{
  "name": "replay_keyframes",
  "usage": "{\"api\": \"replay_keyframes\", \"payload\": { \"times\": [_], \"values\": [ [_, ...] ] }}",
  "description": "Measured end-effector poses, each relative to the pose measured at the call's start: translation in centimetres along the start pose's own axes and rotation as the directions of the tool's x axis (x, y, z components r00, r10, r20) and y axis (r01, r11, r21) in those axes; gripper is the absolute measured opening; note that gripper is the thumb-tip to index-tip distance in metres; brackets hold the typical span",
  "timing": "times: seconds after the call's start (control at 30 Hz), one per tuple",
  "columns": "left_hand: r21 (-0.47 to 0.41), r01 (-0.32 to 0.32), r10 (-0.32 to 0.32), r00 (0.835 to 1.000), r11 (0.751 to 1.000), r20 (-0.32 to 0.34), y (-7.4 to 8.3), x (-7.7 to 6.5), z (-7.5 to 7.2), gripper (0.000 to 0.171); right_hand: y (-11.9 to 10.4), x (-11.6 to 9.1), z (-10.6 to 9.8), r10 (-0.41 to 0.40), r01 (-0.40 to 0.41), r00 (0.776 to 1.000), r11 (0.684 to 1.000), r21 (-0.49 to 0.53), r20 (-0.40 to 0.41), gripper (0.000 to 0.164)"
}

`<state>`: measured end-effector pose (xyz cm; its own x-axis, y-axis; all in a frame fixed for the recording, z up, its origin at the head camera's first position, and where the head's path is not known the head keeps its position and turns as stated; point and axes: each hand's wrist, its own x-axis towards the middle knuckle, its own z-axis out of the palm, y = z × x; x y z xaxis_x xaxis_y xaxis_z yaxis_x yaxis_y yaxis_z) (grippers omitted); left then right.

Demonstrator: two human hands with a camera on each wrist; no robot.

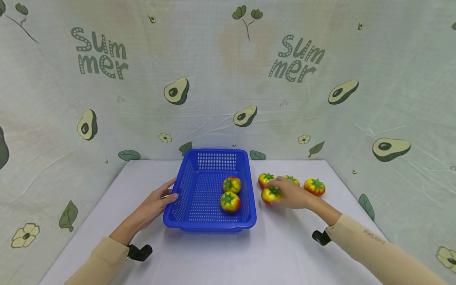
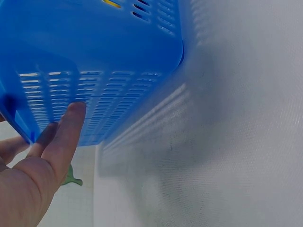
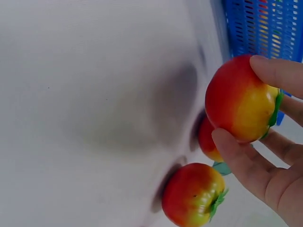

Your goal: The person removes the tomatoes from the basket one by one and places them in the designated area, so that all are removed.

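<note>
Beige sleeves (image 1: 370, 243) foremost; round red-yellow fruit (image 1: 268, 196) gripped by right hand (image 1: 293, 194), just right of blue plastic basket (image 1: 210, 228), touched by relaxed left hand (image 1: 154, 205).

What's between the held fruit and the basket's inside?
Just the basket's right wall: the fruit in the right hand is outside it and probably has to go over. Nothing else visible stands between.
</note>
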<state>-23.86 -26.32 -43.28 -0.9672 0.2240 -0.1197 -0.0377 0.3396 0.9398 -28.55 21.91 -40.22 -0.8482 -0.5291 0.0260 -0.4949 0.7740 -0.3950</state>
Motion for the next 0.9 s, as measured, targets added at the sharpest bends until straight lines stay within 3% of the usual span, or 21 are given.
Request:
{"api": "replay_keyframes", "payload": {
  "times": [0.37, 0.63, 0.9],
  "values": [
    [-0.005, -0.006, 0.006, 1.000, 1.000, 0.004, 0.3, -0.3, 0.0, 0.078, 0.5, -0.2, 1.5, 0.014, -0.014, 1.000, 1.000, 0.009, 0.014, 0.048],
    [-0.009, -0.003, 0.003, 1.000, 1.000, 0.004, 0.3, -0.2, 0.1, 0.078, 0.6, -0.3, 1.8, -0.023, 0.023, 1.000, 1.000, 0.015, 0.017, 0.047],
    [-0.007, -0.001, 0.001, 1.000, 1.000, 0.001, 0.1, 0.0, 0.0, 0.078, 0.6, 0.0, 1.5, -0.010, 0.010, 0.998, 1.000, 0.010, 0.060, 0.051]
  ]
}}
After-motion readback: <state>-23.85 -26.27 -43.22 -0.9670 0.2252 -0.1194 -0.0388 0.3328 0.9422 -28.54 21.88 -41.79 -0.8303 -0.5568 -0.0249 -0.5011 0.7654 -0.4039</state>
